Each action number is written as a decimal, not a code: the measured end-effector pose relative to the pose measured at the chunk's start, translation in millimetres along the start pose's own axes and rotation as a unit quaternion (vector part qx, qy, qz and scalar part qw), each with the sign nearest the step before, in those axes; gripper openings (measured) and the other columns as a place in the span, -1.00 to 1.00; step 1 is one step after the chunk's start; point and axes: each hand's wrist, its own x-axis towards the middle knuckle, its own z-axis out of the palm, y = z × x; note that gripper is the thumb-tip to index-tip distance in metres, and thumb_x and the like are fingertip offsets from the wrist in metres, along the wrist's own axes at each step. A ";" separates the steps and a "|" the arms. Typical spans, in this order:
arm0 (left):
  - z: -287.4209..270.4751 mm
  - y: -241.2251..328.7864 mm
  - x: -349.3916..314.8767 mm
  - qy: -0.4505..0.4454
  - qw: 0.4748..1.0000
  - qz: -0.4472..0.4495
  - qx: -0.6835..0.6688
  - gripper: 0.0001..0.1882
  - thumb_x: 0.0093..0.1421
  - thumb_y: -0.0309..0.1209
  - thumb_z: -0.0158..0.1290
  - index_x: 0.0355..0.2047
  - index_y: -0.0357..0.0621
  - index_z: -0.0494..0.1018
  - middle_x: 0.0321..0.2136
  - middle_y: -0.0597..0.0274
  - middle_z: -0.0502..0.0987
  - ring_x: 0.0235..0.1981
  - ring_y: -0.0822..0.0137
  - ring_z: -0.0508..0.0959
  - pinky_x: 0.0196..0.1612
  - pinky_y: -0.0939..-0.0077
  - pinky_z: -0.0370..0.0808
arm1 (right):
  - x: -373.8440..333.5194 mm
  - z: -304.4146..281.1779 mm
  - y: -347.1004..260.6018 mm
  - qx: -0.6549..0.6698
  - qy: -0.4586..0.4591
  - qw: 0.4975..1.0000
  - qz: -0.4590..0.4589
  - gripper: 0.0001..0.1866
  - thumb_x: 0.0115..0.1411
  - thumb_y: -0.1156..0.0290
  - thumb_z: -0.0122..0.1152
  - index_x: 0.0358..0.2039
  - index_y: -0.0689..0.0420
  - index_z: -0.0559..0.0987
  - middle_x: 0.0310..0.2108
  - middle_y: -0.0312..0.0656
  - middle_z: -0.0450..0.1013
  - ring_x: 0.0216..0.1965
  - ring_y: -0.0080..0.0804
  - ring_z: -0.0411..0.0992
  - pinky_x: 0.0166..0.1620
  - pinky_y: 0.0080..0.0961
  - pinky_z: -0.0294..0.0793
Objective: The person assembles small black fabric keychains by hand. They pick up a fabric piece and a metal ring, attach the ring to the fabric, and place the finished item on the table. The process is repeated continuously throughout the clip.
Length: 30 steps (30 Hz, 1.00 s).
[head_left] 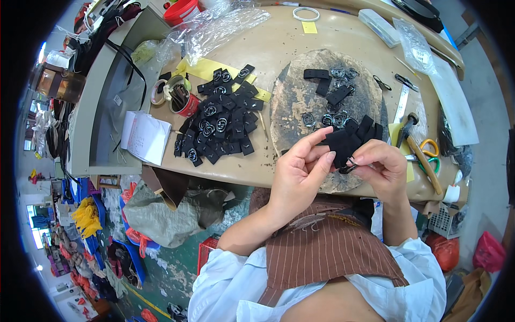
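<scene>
Over the near edge of a round, worn, stained block (287, 99), my two hands meet. My left hand (298, 174) has its thumb and fingertips closed at the edge of a small black strap piece (347, 169). Opposite it, my right hand (385, 167) pinches a small shiny metal fitting (351, 160) on that piece; its exact shape is partly covered by fingers. Just beyond my fingers lie more black strap pieces (366, 126), overlapping one another. Several dark, shiny ring-shaped buckles (343, 84) rest on the block, some beside black straps (316, 74).
Left of the block spreads a heap of black straps with buckles (220, 126). Behind it stands a red tub of tools (189, 106), near a notepad (145, 137). On the right lie a hammer (425, 165), scissors (431, 148) and pliers (406, 81). A clear plastic box (379, 28) lies far right.
</scene>
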 end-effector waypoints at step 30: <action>-1.4 -19.0 -18.3 -0.045 0.998 0.013 0.051 -0.64 0.21 -0.58 -0.02 0.04 -0.33 0.33 -0.51 0.48 0.38 -0.48 0.71 0.29 -0.42 0.82 0.26 | 9.1 3.2 -19.7 -0.111 -0.037 0.990 0.079 -0.84 -0.09 0.65 0.29 -0.43 0.19 0.57 -0.45 -0.25 0.41 -0.42 -0.52 0.40 -0.37 -0.61 0.37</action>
